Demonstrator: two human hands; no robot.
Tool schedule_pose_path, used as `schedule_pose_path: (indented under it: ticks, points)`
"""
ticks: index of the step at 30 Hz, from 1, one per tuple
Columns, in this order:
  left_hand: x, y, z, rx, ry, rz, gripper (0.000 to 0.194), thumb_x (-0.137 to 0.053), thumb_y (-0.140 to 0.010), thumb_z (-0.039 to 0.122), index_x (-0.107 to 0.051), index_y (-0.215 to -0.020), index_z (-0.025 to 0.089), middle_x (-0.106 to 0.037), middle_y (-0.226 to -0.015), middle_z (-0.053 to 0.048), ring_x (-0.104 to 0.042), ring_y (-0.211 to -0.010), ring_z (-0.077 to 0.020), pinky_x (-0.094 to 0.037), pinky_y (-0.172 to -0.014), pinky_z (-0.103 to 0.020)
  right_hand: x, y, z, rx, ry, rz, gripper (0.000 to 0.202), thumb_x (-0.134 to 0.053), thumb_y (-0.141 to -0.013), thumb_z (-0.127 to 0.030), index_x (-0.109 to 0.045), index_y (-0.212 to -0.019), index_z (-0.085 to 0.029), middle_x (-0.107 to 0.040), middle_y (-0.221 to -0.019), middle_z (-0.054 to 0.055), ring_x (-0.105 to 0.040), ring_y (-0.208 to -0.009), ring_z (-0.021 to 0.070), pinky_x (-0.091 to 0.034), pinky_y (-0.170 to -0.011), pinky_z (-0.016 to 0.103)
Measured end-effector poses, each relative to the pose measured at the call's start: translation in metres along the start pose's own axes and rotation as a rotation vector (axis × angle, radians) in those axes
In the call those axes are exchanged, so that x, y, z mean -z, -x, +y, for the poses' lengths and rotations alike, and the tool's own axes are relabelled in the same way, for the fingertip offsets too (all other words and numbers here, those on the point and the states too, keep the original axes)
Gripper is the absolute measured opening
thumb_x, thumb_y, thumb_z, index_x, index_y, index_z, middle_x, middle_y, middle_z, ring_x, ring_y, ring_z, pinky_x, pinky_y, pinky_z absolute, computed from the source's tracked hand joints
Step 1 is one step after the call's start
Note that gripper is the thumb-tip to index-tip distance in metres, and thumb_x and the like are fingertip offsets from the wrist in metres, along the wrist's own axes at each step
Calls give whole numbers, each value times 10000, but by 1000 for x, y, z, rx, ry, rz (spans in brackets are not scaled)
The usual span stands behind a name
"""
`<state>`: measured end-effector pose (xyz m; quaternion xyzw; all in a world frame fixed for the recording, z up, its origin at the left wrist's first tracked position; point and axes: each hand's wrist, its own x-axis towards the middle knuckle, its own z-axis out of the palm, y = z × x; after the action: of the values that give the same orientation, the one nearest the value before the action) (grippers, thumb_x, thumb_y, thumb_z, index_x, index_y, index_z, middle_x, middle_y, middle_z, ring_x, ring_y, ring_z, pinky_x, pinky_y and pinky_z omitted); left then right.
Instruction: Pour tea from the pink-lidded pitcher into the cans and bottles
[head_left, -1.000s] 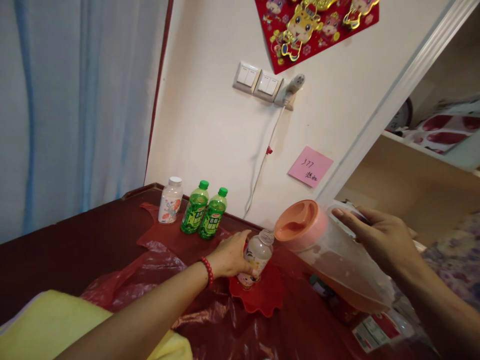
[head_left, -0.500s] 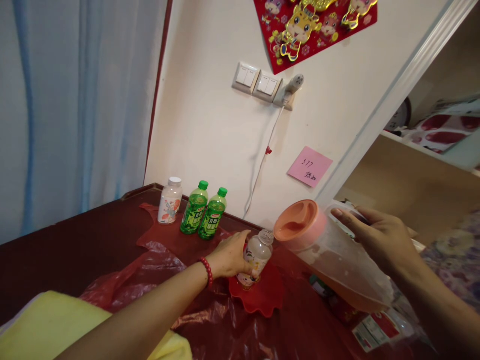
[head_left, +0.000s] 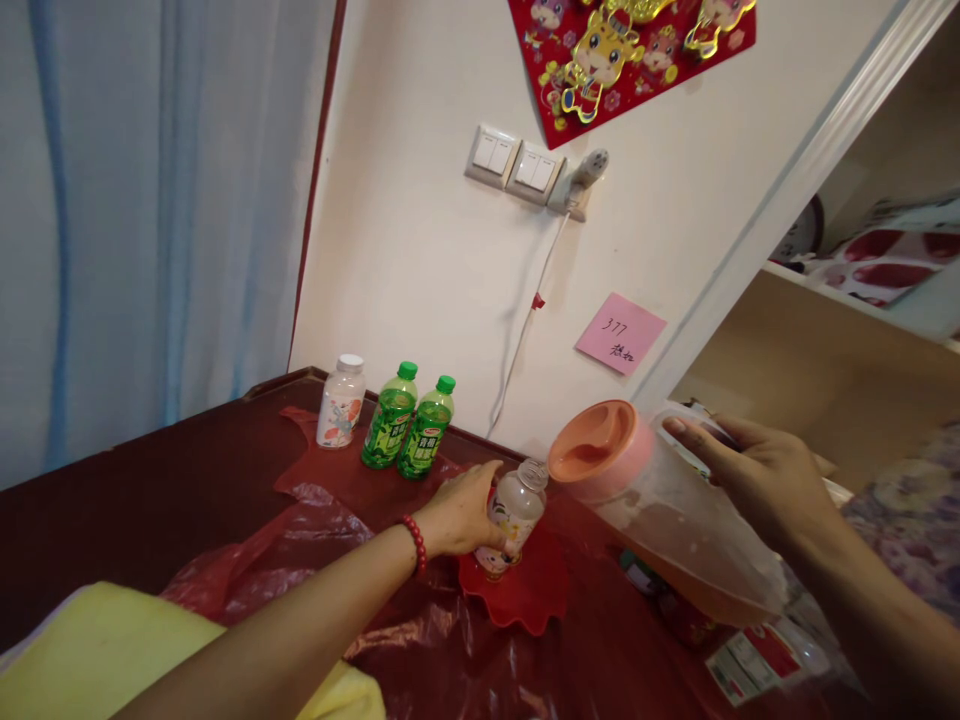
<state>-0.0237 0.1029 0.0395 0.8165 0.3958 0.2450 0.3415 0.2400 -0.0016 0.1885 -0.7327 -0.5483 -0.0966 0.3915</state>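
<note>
My left hand (head_left: 466,512) is wrapped round a clear, uncapped bottle (head_left: 519,505) with a printed design. The bottle stands in a red scalloped dish (head_left: 525,592). By its handle, my right hand (head_left: 769,478) grips a translucent plastic pitcher (head_left: 679,510) with an orange lid. The pitcher is tipped to the left, its lid edge close beside the bottle's mouth. Brownish liquid lies along the pitcher's lower side. I cannot make out a stream between the two.
A white-capped bottle (head_left: 341,402) and two green drink bottles (head_left: 409,425) stand near the wall. Red plastic sheeting (head_left: 300,540) covers part of the dark table (head_left: 97,490). A yellow cloth (head_left: 97,650) lies front left. Packages (head_left: 754,660) sit below the pitcher. A cord (head_left: 517,345) hangs behind.
</note>
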Motion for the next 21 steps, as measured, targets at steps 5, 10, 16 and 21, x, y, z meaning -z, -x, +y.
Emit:
schedule_pose_path:
  ticks: [5,10,16,21]
  points:
    - [2,2,3,0,3,3,1115,-958,-560,263,-406,-1524,164,-489,-1578,-208,-467,-1456,-390,-374,-1214,-509,0,0,-2,17,-9,1,702,-622,-693,-910,-726,-800,-224,-464,-522,-12,-422,-545,182,-302,-509,312]
    - [2,2,2,-10,1,2,1098,-960,-566,274,-416,-1515,175,-487,-1577,-211,-463,-1457,-399,-371,-1213,-520,1,0,0,32,-19,0,655,-640,-720,-875,-711,-769,-226,-465,-506,-12,-394,-492,170,-266,-466,305]
    - [-1,1,-1,-28,27,25,1077,-972,-546,271,-449,-1486,218,-539,-1539,-178,-507,-1423,-384,-400,-1191,-506,1,0,-1,39,-20,0,642,-643,-729,-866,-672,-705,-224,-462,-500,-8,-403,-495,170,-269,-466,302]
    - [-1,1,-2,-15,29,20,1099,-970,-543,281,-432,-1500,214,-515,-1562,-181,-480,-1448,-391,-379,-1208,-510,2,0,-2,31,5,-3,665,-620,-719,-891,-678,-726,-228,-455,-504,-8,-407,-506,178,-282,-476,307]
